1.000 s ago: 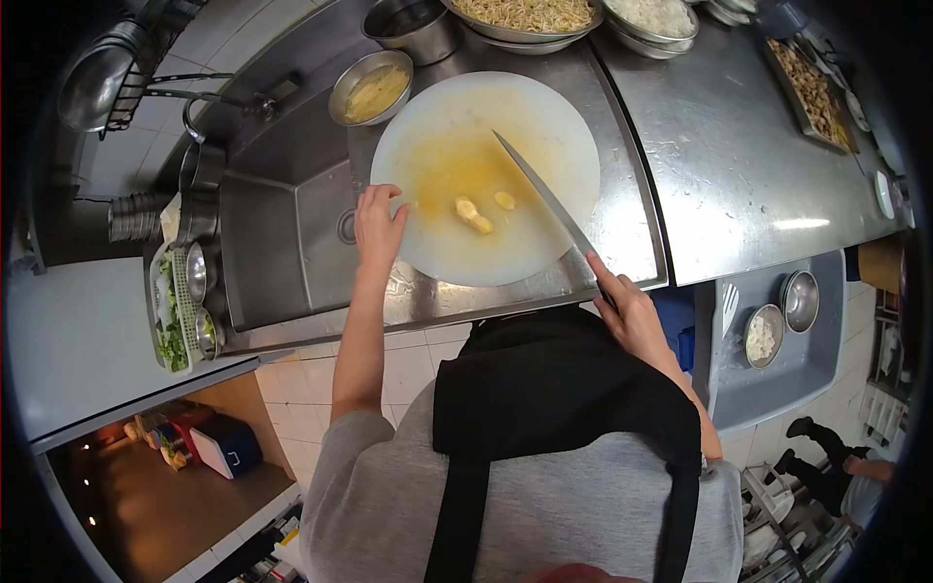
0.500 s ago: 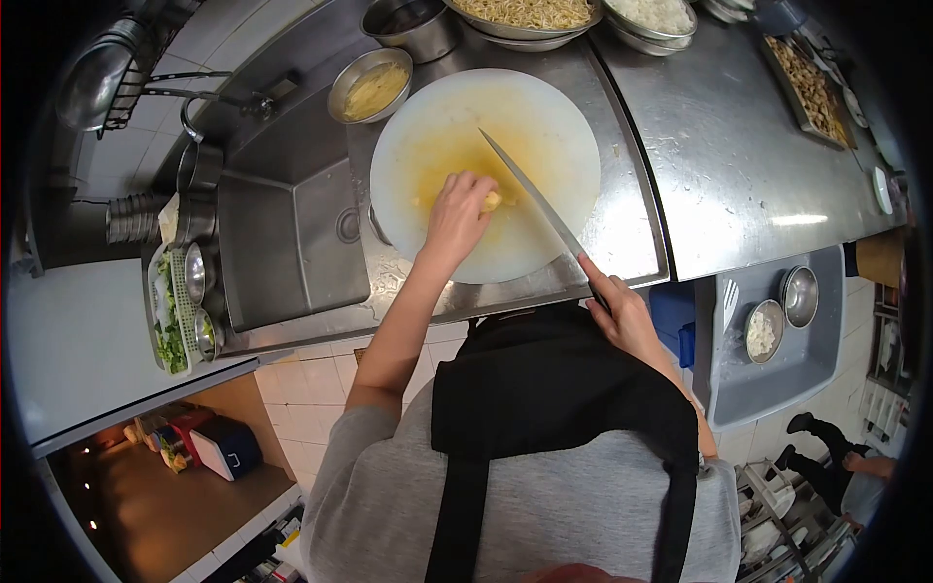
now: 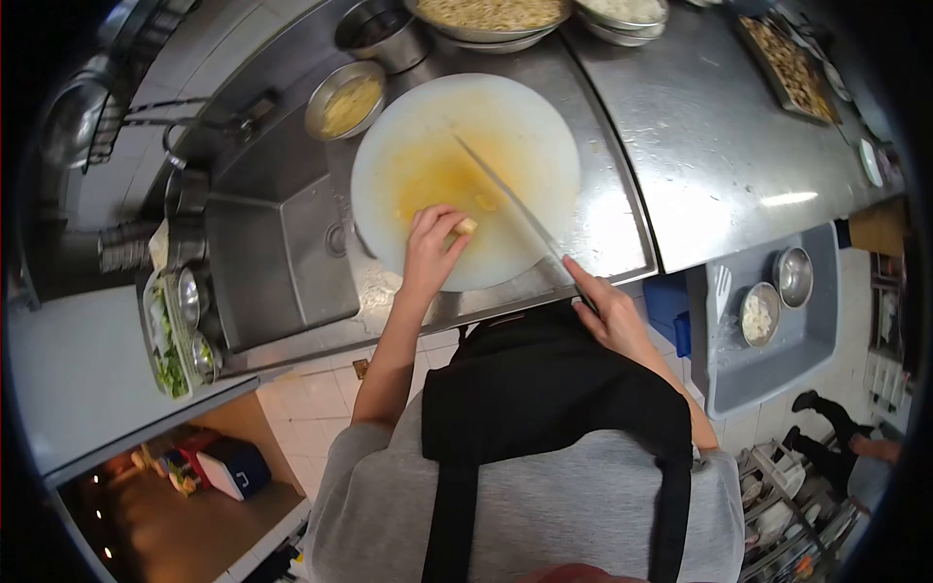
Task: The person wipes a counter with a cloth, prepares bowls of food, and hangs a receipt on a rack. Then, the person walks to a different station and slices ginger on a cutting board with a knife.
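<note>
Yellow, that little chunk (image 3: 467,226) the left hand (image 3: 432,251) is pinching on the white board (image 3: 525,117); right hand (image 3: 604,313) is gripping the knife (image 3: 505,199), blade lying across it.

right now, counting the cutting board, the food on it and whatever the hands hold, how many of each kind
yellow food pieces: 2, one pinched in the left hand, one loose on the board
knife: 1, held in the right hand, blade over the board
round white cutting board: 1
total: 4
</note>
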`<state>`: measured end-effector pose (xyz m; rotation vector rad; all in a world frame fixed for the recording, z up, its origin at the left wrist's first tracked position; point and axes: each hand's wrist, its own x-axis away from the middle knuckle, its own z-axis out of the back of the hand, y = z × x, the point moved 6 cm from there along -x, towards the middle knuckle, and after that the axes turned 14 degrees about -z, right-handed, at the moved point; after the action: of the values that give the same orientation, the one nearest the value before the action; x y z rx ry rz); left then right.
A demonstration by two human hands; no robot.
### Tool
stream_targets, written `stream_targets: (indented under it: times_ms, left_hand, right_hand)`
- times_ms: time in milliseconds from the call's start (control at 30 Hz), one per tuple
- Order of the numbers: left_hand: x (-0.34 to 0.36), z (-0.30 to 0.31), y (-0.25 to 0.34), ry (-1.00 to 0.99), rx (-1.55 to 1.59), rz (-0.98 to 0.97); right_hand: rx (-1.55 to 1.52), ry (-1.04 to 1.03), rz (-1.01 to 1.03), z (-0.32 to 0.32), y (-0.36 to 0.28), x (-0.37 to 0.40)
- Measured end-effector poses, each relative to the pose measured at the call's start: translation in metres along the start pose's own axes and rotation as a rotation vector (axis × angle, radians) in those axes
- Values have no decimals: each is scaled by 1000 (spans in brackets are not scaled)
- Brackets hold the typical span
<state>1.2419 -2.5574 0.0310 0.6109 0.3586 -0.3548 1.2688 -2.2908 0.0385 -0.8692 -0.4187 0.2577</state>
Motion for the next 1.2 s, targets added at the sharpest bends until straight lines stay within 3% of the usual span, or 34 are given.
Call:
stream_targets:
  times_ms: [67, 233, 400, 500, 733, 833, 900, 1033, 1100, 1200]
  left_hand:
    - [7, -5, -4, 46, -25, 11]
    - [16, -19, -13, 132, 85, 62]
    - [8, -20, -8, 18, 82, -6]
    - [5, -19, -10, -28, 74, -51]
    - [0, -26, -6, 13, -11, -118]
    - [-1, -16, 5, 11, 4, -62]
    - [-6, -6, 11, 61, 15, -41]
    - [-6, -5, 9, 49, 17, -23]
    - [-3, -13, 3, 35, 14, -40]
    - [-1, -14, 3, 86, 9, -47]
  right_hand:
    - [-49, 41, 106, -1, 3, 0]
    - [-57, 25, 137, 5, -6, 2]
    - [-136, 86, 264, 14, -18, 3]
    - [-155, -70, 135, 11, -19, 1]
    - [-83, 16, 188, 7, -9, -3]
    - [-8, 7, 128, 8, -6, -4]
    - [-24, 41, 194, 7, -2, -3]
    - [-10, -43, 144, 11, -8, 4]
    - [44, -196, 0, 3, 1, 5]
    - [76, -212, -8, 0, 4, 8]
